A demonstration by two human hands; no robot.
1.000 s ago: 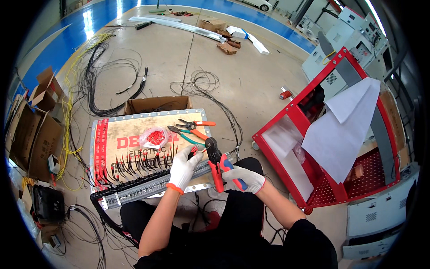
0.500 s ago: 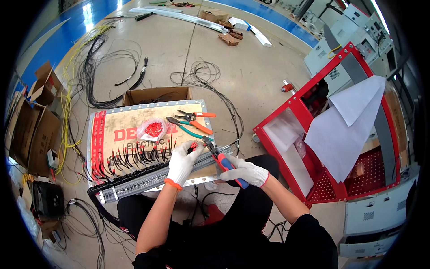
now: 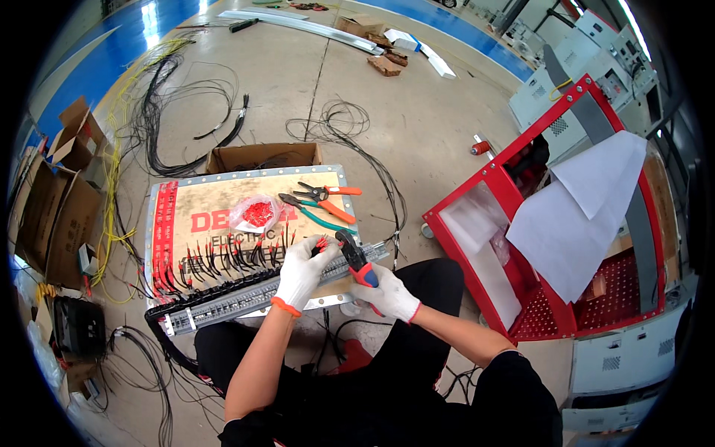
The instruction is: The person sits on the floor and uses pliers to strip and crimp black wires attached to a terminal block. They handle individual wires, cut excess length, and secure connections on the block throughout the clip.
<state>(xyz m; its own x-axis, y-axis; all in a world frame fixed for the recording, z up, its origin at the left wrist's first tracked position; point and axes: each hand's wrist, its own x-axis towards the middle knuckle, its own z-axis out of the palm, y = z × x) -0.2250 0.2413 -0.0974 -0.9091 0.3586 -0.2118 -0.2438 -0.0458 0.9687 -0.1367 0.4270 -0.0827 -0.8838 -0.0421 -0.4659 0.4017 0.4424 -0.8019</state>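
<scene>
Gloved right hand [image 3: 389,296] grips a red-and-blue crimping tool [image 3: 356,261] — its head meets a red-tipped wire [image 3: 320,243] pinched by the closed left hand [image 3: 302,270], above the terminal strip [image 3: 246,294] on the near board [image 3: 223,216].

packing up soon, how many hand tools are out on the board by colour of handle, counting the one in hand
orange-handled pliers: 1
green-handled pliers: 1
red-and-blue crimper in the right hand: 1
total: 3
</scene>
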